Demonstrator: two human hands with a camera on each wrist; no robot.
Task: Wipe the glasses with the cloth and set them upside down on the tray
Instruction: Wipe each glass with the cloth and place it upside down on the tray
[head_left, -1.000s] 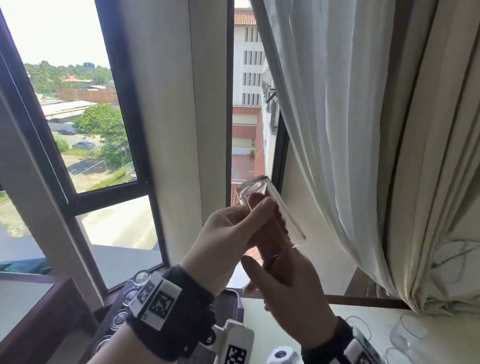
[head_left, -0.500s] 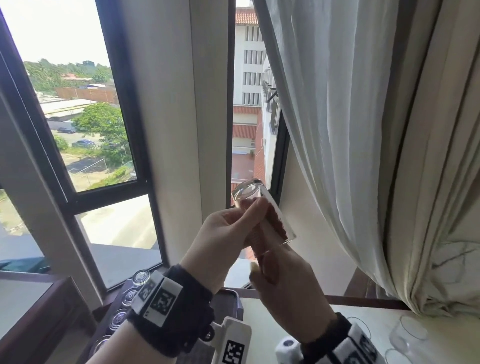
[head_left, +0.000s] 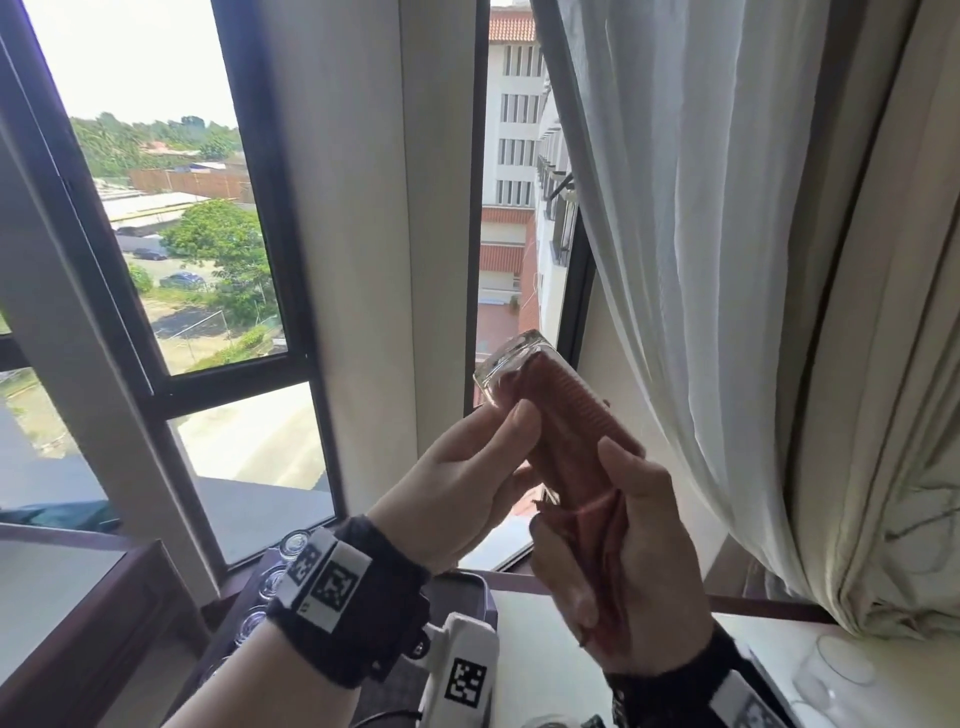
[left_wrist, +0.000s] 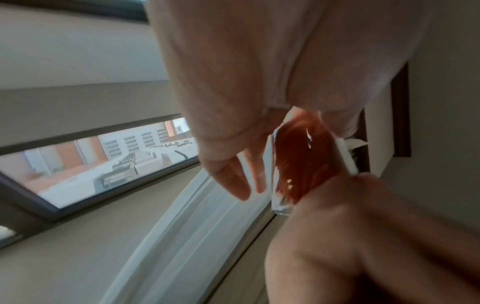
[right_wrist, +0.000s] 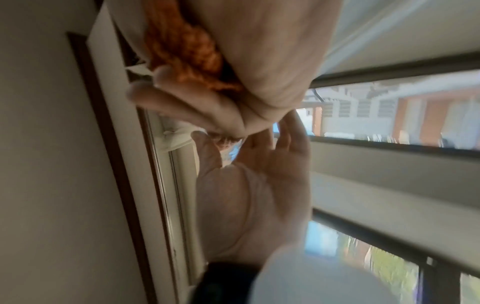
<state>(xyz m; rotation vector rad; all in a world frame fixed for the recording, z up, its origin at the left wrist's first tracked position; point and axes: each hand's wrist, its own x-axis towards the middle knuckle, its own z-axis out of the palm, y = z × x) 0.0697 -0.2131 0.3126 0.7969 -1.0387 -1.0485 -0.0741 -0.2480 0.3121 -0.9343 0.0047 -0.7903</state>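
In the head view a clear glass (head_left: 511, 364) is held up in front of the window, tilted, with its thick base uppermost. My left hand (head_left: 498, 431) pinches it near the base. A red cloth (head_left: 571, 431) is stuffed inside it and trails down into my right hand (head_left: 608, 519), which grips the cloth with the thumb against the glass wall. The left wrist view shows the cloth-filled glass (left_wrist: 303, 160) between both hands. In the right wrist view the cloth (right_wrist: 187, 51) is bunched in my right fingers. A dark tray (head_left: 462, 590) lies below, partly hidden by my left wrist.
Several glasses (head_left: 293, 543) stand upside down at the tray's left side. More clear glasses (head_left: 841, 667) sit on the white table at lower right. A white curtain (head_left: 701, 260) hangs close on the right, and the window frame (head_left: 291, 260) is straight ahead.
My right hand has slid up to the glass mouth and the red cloth now fills more of the inside. My left hand keeps its hold near the base.
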